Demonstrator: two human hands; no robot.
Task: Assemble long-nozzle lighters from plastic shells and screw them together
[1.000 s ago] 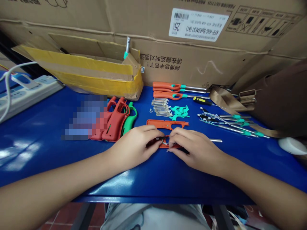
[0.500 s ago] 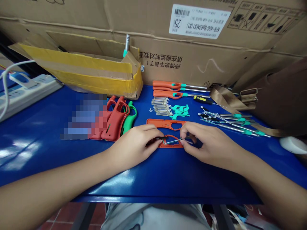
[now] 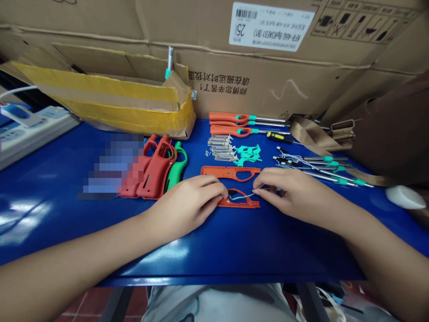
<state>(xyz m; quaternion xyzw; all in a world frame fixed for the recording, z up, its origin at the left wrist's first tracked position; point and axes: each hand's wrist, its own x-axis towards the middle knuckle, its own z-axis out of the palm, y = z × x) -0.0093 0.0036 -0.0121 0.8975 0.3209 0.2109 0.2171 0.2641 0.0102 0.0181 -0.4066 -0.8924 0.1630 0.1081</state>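
One orange lighter shell half [image 3: 246, 204] lies in front of me with its hollow side up. Over its left part, my left hand [image 3: 197, 197] is closed, fingertips pressed together; what they hold is hidden. A thin white-and-blue wire [image 3: 240, 197] runs from these fingertips across the trigger loop to my right hand [image 3: 295, 190]. There my thumb and forefinger pinch it, and a slim part behind them is mostly covered. Just beyond lies a second orange shell half [image 3: 231, 173], also hollow side up.
Teal triggers [image 3: 248, 154] and clear fuel tanks [image 3: 221, 147] lie behind the shells. Assembled orange lighters [image 3: 231, 118] and a screwdriver [image 3: 279, 137] are farther back. Wired metal tubes [image 3: 330, 176] lie right; red shells [image 3: 156, 172], a green shell [image 3: 177, 165] and a taped carton [image 3: 134, 107] left.
The dark part that showed between my left fingertips is now covered, and those fingers sit lower on the shell. My right hand still pinches the wire. The whole view has shifted slightly.
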